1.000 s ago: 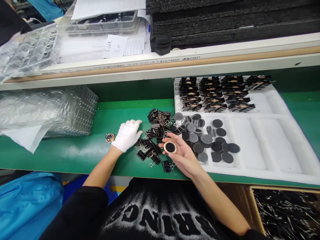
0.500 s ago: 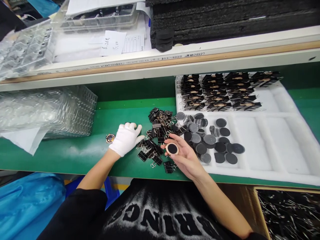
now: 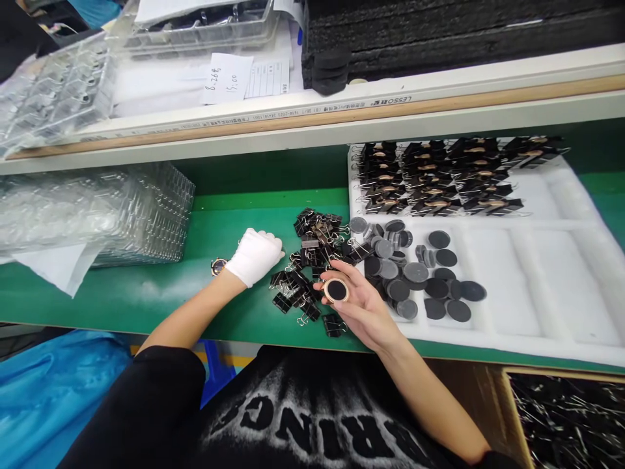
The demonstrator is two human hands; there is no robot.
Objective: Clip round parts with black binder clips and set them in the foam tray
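My right hand (image 3: pixel 364 303), bare, grips a round rose-gold watch case (image 3: pixel 336 290) by its rim, its flat black disc face turned up. In a white glove, my left hand (image 3: pixel 256 256) is closed in a loose fist just left of the clips; whatever its fingers hold, if anything, is hidden. Beside the left wrist, a second watch case (image 3: pixel 218 266) with a dark, gold-marked face lies on the green bench. A heap of black binder clips (image 3: pixel 312 251) with wire handles spreads between my hands.
On the right a white foam tray (image 3: pixel 522 273) bears loose dark discs (image 3: pixel 415 273) and rows of clipped pieces (image 3: pixel 434 176). Clear plastic trays (image 3: pixel 97 215) are stacked on the left. A shelf (image 3: pixel 312 127) crosses above the bench. A box of clips (image 3: pixel 571 417) stands low right.
My left hand has moved slightly right and away from me, and its spread fingers have curled in. My right hand still holds the watch case in nearly the same place. The view has shifted slightly.
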